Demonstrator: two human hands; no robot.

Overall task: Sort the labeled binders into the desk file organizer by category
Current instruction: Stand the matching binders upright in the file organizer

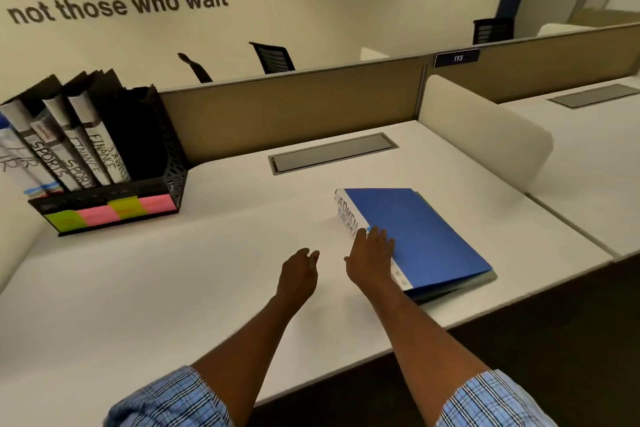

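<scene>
Lying flat on desk (173,288), right of centre: blue binder (422,236), spine w/ "ADMIN" label facing left, near corner sitting close to desk's front edge. Resting on it at the spine edge: right hand (372,258), fingers straight & slightly spread over the cover, thumb out to the left of the spine, not curling round anything. Hovering just beside that, to the left: left hand (299,270), fingers loosely bent, holding nothing, staying apart from blue binder. Standing at back-left of desk, against partition (294,107): black mesh organizer (169,163), well apart from blue binder. Leaning inside it, spines out: binders (86,149), labels incl. HR, SPORTS, FINANCE. Sticking along organizer's front lip: sticky notes (107,213), green, pink, green, pink; writing too small to read. Sitting flush in desk, betw. organizer & blue binder but further back: grey cable flap (332,152). Showing behind partition: chair backs (273,57). Covering arms near elbows: blue plaid sleeves (166,402).
</scene>
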